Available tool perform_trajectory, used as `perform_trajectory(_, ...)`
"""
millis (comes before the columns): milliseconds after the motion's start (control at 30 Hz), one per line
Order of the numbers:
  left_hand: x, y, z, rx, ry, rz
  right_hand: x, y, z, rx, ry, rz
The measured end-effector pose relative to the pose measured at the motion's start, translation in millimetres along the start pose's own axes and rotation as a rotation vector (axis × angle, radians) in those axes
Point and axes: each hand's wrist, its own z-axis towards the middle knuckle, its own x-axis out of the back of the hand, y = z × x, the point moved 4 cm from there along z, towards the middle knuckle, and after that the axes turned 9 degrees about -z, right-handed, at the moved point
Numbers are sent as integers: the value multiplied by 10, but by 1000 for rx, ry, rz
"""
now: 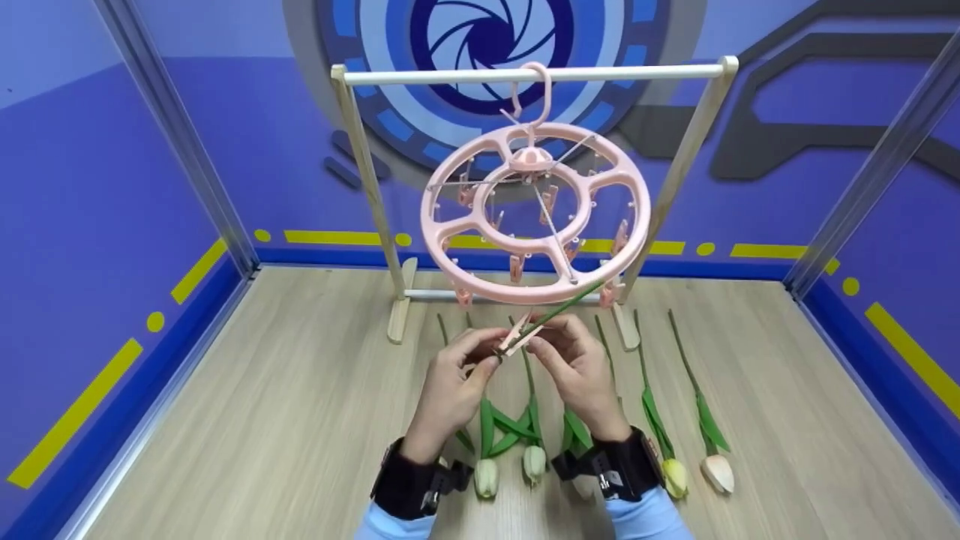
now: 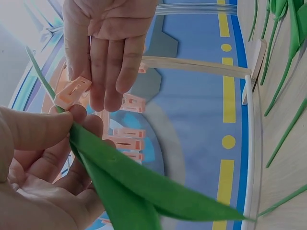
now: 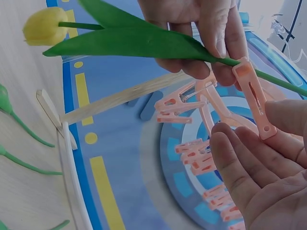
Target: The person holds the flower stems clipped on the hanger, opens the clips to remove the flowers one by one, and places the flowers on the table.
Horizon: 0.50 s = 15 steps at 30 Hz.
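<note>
My left hand [image 1: 454, 379] pinches the green stem [image 1: 568, 304] of a tulip between thumb and fingers, just beyond its leaves [image 2: 120, 167]. The tulip's yellow bloom [image 3: 43, 28] shows in the right wrist view. A pink clothespin [image 3: 248, 85] has its jaw end at the stem, close beside the left fingertips. Between thumb and fingers, my right hand [image 1: 581, 367] holds the clothespin's other end. Both hands are in front of a round pink clip hanger [image 1: 429, 225], and the stem's far end overlaps its lower rim in the head view.
The hanger hooks over the white bar [image 1: 637, 73] of a wooden rack, with several pink clips [image 1: 516, 268] dangling. Several tulips lie on the wooden table [image 1: 262, 420] under and beside the hands, including a yellow one [image 1: 675, 478] and a peach one [image 1: 718, 474]. Blue walls surround the table.
</note>
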Motion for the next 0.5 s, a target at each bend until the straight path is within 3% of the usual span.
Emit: perform_trajectory(500, -45, -4, 18, 15, 2, -115, -4, 45, 41, -32, -90, 167)
